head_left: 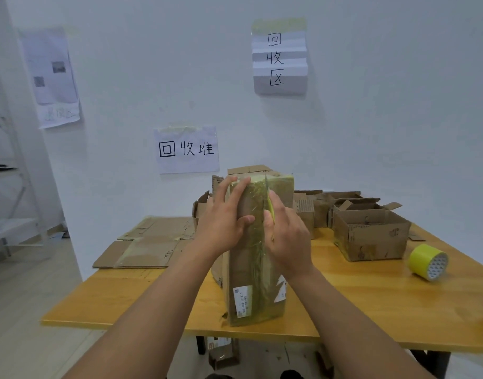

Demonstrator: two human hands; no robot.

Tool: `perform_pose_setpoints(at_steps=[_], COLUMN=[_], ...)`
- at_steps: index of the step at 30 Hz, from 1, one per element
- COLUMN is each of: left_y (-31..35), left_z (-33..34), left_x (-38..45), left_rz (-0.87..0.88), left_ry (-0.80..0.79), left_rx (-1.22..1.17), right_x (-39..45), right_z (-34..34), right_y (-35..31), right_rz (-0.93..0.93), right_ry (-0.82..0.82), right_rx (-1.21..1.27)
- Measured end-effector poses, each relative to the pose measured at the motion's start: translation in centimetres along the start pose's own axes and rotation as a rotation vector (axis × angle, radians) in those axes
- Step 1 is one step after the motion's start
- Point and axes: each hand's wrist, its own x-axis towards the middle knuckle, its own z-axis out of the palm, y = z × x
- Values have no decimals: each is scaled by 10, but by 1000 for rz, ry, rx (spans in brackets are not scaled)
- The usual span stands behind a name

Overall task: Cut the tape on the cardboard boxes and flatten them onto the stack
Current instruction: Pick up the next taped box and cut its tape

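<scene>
A long cardboard box [246, 269] wrapped in yellowish tape lies lengthwise on the wooden table [358, 302], its far end raised. My left hand [224, 217] presses flat on the box's top left side, fingers reaching toward the far edge. My right hand [287, 231] grips a yellow-green utility knife [269, 203] whose blade sits on the tape seam running along the top of the box. A stack of flattened cardboard [147, 247] lies on the table's left part.
Several open cardboard boxes [371, 233] stand at the back right. A roll of yellow tape [429, 262] lies near the right edge. Paper signs hang on the white wall behind. More cardboard scraps lie on the floor under the table.
</scene>
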Motion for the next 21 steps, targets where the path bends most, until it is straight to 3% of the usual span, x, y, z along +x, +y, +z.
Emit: perform_pose_setpoints(at_steps=[21], left_y=[2], left_z=[1], left_x=[0], left_rz=[-21], left_ry=[-1], left_rx=[-19], right_x=[-24], right_z=[4], right_y=[-11], right_rz=[30], right_ry=[-35], right_rx=[-39])
